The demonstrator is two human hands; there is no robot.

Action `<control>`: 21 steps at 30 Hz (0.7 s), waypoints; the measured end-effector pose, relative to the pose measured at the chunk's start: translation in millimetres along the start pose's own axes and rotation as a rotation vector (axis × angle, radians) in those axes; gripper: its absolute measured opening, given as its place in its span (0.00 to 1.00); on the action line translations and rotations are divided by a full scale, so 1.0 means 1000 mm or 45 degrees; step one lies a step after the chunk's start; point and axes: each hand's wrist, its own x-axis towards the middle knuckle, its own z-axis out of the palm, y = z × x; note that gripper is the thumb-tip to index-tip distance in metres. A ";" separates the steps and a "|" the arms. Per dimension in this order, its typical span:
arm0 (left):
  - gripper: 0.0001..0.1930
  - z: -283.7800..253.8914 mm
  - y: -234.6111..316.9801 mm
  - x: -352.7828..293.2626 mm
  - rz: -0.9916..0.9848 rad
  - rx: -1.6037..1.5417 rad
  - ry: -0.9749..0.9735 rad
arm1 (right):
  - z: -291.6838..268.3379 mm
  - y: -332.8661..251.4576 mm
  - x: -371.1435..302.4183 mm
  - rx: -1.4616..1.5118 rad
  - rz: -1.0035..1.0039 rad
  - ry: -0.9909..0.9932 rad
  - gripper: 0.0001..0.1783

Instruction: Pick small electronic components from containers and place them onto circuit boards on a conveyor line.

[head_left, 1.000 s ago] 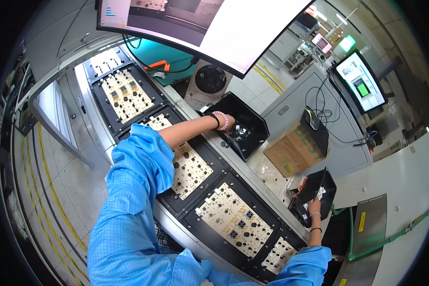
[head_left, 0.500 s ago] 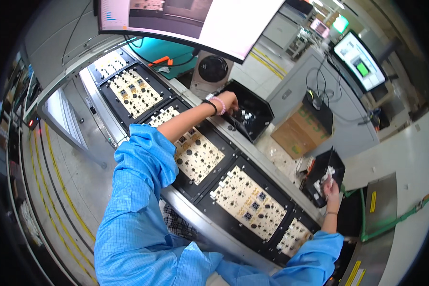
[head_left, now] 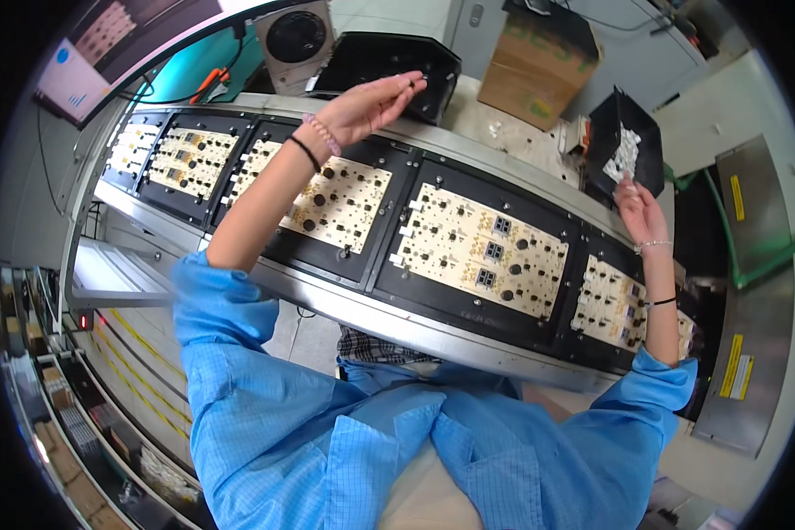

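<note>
My left hand (head_left: pixel 371 104) is over the front edge of a wide black bin (head_left: pixel 349 60), palm partly turned up. Its thumb and fingertips are closed around a tiny dark piece, too small to name. My right hand (head_left: pixel 640 210) reaches into the near end of a second black bin (head_left: pixel 652 146). Its fingers are drawn together at a heap of small white parts (head_left: pixel 624 152); what they pinch, if anything, is hidden. Below both hands lie cream circuit boards in black frames, one board (head_left: pixel 464 234) between my arms and another (head_left: pixel 611 296) beside my right forearm.
The framed boards sit in a row along a metal-edged conveyor (head_left: pixel 397 327). Behind it are a cardboard box (head_left: pixel 539 66), a fan (head_left: pixel 296 40) and an orange-handled tool (head_left: pixel 208 84). A monitor (head_left: pixel 115 44) hangs at the upper left.
My left hand has lifted out of its bin and turned palm partly up. My right hand stays at the white parts. The view has turned, so the board row lies flatter across it.
</note>
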 end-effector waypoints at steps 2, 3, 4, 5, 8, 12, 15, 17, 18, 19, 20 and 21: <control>0.19 0.008 -0.025 -0.004 -0.093 -0.072 -0.160 | 0.007 0.032 -0.013 -0.095 0.072 -0.030 0.22; 0.18 0.019 -0.036 -0.006 -0.137 -0.056 -0.177 | 0.008 0.046 -0.020 -0.177 0.081 -0.026 0.24; 0.18 0.030 -0.047 -0.012 -0.179 -0.060 -0.166 | 0.012 0.061 -0.024 -0.201 0.094 0.043 0.25; 0.17 0.039 -0.056 -0.016 -0.219 -0.064 -0.156 | 0.012 0.073 -0.028 -0.275 0.104 0.030 0.24; 0.15 0.056 -0.076 -0.026 -0.381 -0.116 -0.135 | 0.016 0.094 -0.039 -0.439 0.089 0.069 0.21; 0.15 0.067 -0.088 -0.034 -0.425 -0.073 -0.180 | 0.015 0.106 -0.047 -0.579 0.082 0.050 0.20; 0.16 0.072 -0.089 -0.038 -0.420 -0.039 -0.212 | 0.017 0.112 -0.053 -0.702 0.095 -0.032 0.16; 0.16 0.074 -0.091 -0.040 -0.413 -0.016 -0.241 | 0.014 0.111 -0.059 -0.810 0.090 -0.073 0.16; 0.15 0.076 -0.092 -0.041 -0.416 0.044 -0.222 | 0.013 0.111 -0.060 -0.926 0.088 -0.122 0.16; 0.15 0.077 -0.093 -0.042 -0.418 0.105 -0.201 | 0.012 0.111 -0.064 -0.918 0.089 -0.126 0.16; 0.15 0.075 -0.095 -0.040 -0.421 0.110 -0.194 | 0.012 0.112 -0.068 -0.972 0.103 -0.113 0.15; 0.15 0.073 -0.097 -0.038 -0.418 0.202 -0.224 | 0.010 0.112 -0.071 -1.025 0.114 -0.101 0.14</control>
